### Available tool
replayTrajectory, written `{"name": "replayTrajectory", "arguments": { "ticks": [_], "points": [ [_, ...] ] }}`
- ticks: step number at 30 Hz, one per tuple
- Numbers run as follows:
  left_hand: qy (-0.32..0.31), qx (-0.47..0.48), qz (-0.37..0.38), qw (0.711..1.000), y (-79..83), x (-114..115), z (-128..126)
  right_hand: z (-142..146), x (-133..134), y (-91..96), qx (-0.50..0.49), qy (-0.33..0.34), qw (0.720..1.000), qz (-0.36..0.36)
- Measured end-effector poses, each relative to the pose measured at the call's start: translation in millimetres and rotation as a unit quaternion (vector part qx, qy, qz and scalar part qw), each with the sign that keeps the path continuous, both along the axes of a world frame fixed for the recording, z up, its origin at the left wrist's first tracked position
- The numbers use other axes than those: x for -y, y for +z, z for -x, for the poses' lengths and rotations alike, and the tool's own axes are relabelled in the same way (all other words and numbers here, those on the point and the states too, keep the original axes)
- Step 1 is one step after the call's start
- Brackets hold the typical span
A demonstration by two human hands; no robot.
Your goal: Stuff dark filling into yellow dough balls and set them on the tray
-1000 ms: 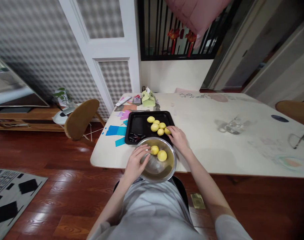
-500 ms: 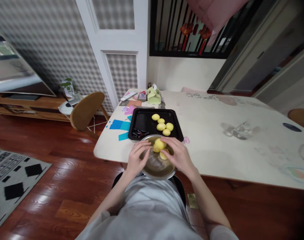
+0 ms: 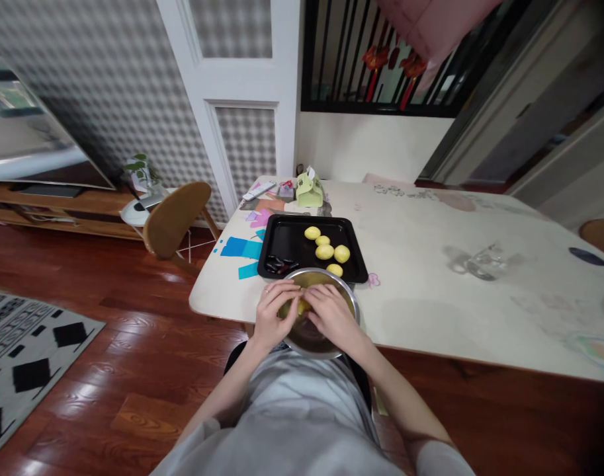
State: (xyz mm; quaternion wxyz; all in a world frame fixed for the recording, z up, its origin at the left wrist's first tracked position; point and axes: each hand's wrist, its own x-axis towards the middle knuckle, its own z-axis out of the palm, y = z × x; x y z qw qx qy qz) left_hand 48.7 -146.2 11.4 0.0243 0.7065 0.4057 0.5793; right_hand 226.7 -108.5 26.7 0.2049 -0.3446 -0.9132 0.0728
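A round metal bowl (image 3: pixel 348 301) sits at the table's near edge, right in front of me. Both hands are down inside it. My left hand (image 3: pixel 274 312) and my right hand (image 3: pixel 331 316) are curled together around a yellow dough ball (image 3: pixel 300 307), of which only a sliver shows between the fingers. Behind the bowl lies a black baking tray (image 3: pixel 286 241) with several yellow dough balls (image 3: pixel 325 251) on its right half and a small dark pile (image 3: pixel 276 266) in its near left corner.
The white table (image 3: pixel 421 291) also carries blue and pink paper pieces (image 3: pixel 242 250), a green box (image 3: pixel 309 192), a remote and a clear glass (image 3: pixel 483 263). A wooden chair (image 3: pixel 175 221) stands at the left end. Red wooden floor and a patterned rug lie below.
My right hand left the tray, came back to the bowl and joined my left hand. Both now close over one dough ball, lower in the bowl than half a second ago.
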Motion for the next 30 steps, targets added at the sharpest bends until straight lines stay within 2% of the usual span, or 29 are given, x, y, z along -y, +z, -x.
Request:
{"name": "replayTrajectory", "arguments": {
  "ticks": [5, 10, 16, 19, 23, 27, 30],
  "points": [
    [-0.058, -0.071, 0.003, 0.996, -0.4, -0.5, 7.3, -0.2, -1.8, -6.0, -0.034, -0.024, 0.999, -0.005],
    [-0.089, -0.117, 0.023, 0.989, -0.9, -4.1, 14.8, -15.0, -8.6, -5.7, -0.081, -0.046, 0.995, -0.018],
    [-0.091, -0.126, 0.034, 0.987, -1.3, -5.7, 17.6, -50.6, -43.2, -5.2, -0.131, -0.130, 0.981, -0.055],
    [-0.088, -0.129, 0.044, 0.987, -1.8, -5.1, 17.4, -67.4, -67.1, -11.8, -0.129, -0.109, 0.984, -0.053],
    [-0.088, -0.135, 0.045, 0.986, -2.0, -4.8, 17.5, -78.8, -90.6, -17.8, -0.091, -0.063, 0.994, -0.015],
    [-0.092, -0.149, 0.048, 0.983, -0.9, -4.5, 19.0, -76.6, -100.7, -16.5, -0.047, -0.049, 0.997, 0.022],
    [-0.124, -0.176, 0.049, 0.975, 1.6, -2.4, 19.6, -72.0, -102.7, -15.0, -0.035, -0.045, 0.998, 0.032]
  ]
}}
